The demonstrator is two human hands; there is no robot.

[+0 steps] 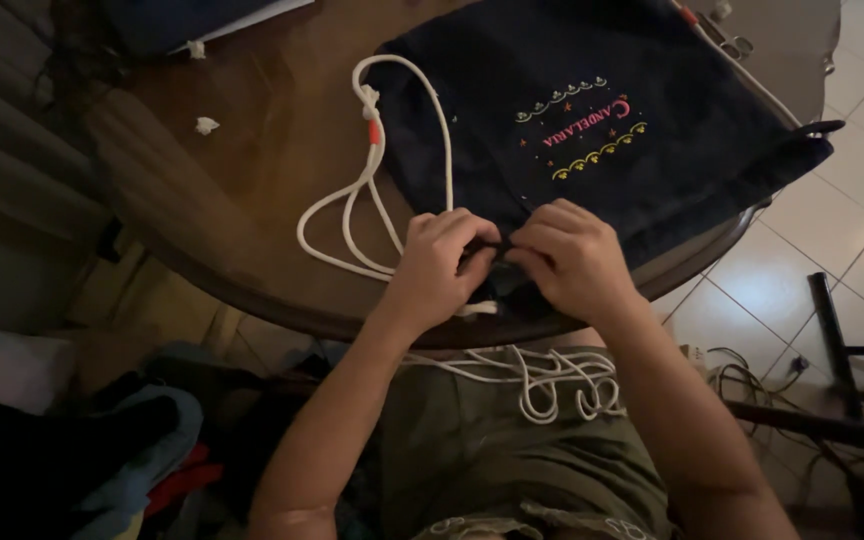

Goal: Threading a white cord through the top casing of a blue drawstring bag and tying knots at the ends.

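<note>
left hand (442, 262): pinched shut on the near hem of the dark blue cloth bag (592, 130), fingertips curled in, touching your right hand.
right hand (570, 258): also pinched narrow on the same hem, just beside the left.
bag: flat on the round wooden table (242, 190), 12 o'clock from your hands, embroidered side up, hem at the table's near edge.
white cord (372, 190): loops at 10 o'clock from your hands, knot with a red band farther out; more cord (542, 375) hangs off the edge onto your lap at 6 o'clock.
risk 1: lap cord is piled in tangled loops; a pull could snag it.
risk 2: hem sits on the edge; a tug toward you could drag the bag off.
risk 3: dim light, fingers hide the pinch point; I cannot tell if cord is inside it.
</note>
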